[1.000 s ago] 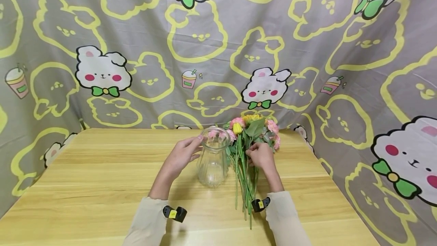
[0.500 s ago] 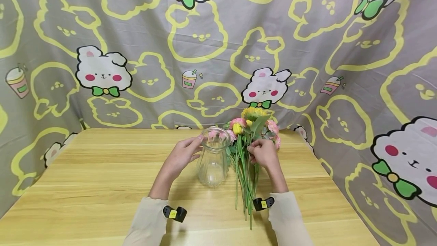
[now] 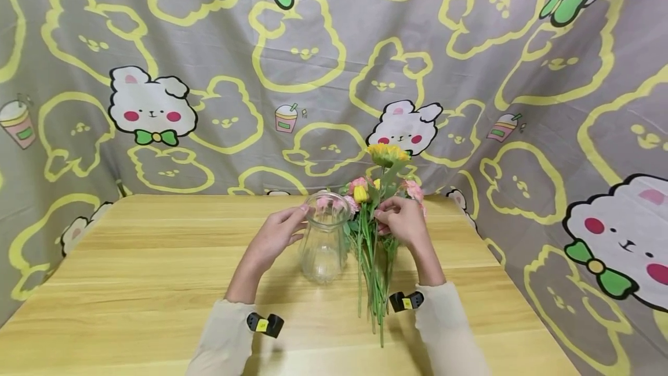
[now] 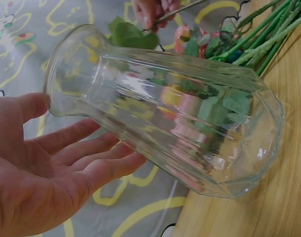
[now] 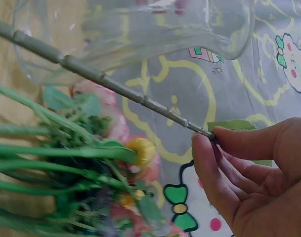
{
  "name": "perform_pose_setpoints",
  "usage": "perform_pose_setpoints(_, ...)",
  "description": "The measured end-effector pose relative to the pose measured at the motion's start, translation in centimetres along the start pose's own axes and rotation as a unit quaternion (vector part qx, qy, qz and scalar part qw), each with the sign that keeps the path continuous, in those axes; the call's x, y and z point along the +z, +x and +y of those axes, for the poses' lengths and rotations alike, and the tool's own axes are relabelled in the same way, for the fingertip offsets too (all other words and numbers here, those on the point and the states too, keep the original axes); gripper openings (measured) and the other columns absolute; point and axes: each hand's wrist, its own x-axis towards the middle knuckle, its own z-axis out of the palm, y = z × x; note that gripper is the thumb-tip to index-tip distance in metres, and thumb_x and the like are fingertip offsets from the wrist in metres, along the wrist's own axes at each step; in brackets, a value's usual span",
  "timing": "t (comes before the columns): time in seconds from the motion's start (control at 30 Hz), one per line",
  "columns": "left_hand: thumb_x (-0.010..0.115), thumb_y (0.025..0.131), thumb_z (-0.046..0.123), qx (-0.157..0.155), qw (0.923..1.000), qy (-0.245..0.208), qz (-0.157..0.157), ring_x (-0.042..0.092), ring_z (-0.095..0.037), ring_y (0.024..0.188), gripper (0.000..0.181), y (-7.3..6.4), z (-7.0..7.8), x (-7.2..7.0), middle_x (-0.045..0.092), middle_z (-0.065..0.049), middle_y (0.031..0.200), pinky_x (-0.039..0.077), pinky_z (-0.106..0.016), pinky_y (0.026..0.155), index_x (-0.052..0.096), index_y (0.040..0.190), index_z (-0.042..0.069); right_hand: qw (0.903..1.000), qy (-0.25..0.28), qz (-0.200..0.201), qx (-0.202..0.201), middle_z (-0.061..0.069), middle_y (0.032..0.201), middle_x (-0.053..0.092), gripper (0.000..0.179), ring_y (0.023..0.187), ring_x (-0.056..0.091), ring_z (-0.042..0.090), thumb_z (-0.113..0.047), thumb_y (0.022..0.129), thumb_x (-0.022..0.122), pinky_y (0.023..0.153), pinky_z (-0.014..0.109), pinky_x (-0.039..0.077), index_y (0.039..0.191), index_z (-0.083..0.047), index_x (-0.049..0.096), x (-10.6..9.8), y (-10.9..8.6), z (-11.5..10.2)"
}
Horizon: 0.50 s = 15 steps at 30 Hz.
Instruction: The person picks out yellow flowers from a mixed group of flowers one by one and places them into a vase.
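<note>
A clear glass vase (image 3: 322, 251) with a flared rim stands upright on the table. My left hand (image 3: 273, 237) is at its left side, thumb at the rim and fingers loosely extended along the glass. To the right of the vase, my right hand (image 3: 406, 222) pinches the stem (image 5: 123, 91) of a yellow sunflower (image 3: 387, 155) between thumb and index finger. Its bloom stands above the other flowers, with a green leaf just below. Under that hand lies a bunch of flowers (image 3: 360, 193), pink and yellow, its long green stems (image 3: 371, 283) pointing toward me.
The wooden table (image 3: 156, 260) stretches out on both sides. A grey curtain (image 3: 219, 51) printed with yellow outlines and white rabbits hangs behind the table and along its sides. Each wrist carries a small black camera (image 3: 265, 325) beside a light sleeve (image 3: 221, 335).
The right hand has risen slightly with the sunflower, lifting its bloom up out of the bunch. The left hand stays at the vase, and the head view has shifted a little.
</note>
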Motion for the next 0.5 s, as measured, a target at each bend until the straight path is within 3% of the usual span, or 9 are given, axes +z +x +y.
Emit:
perform_pose_setpoints(0.33, 0.047, 0.107, 0.047, -0.002, 1.0, 0.002, -0.001, 0.044, -0.035, 0.145, 0.057, -0.1, 0.2, 0.0, 0.048, -0.013, 0.155, 0.039, -0.051, 0.119, 0.054, 0.145, 0.006, 0.996, -0.073, -0.027, -0.044, 0.021, 0.087, 0.074, 0.017, 0.062, 0.073, 0.022, -0.011, 0.098, 0.067, 0.06, 0.035, 0.064, 0.108, 0.002, 0.067, -2.7, 1.6, -4.7)
perform_pose_setpoints(0.5, 0.046, 0.107, 0.047, -0.002, 1.0, 0.002, -0.004, 0.043, -0.035, 0.145, 0.058, -0.2, 0.2, -0.2, 0.046, -0.014, 0.156, 0.04, -0.051, 0.119, 0.052, 0.147, 0.006, 0.9901, -0.119, -0.014, -0.073, 0.021, 0.093, 0.076, 0.016, 0.063, 0.073, 0.02, -0.015, 0.099, 0.066, 0.061, 0.034, 0.063, 0.107, -0.001, 0.069, -3.3, 2.2, -7.7)
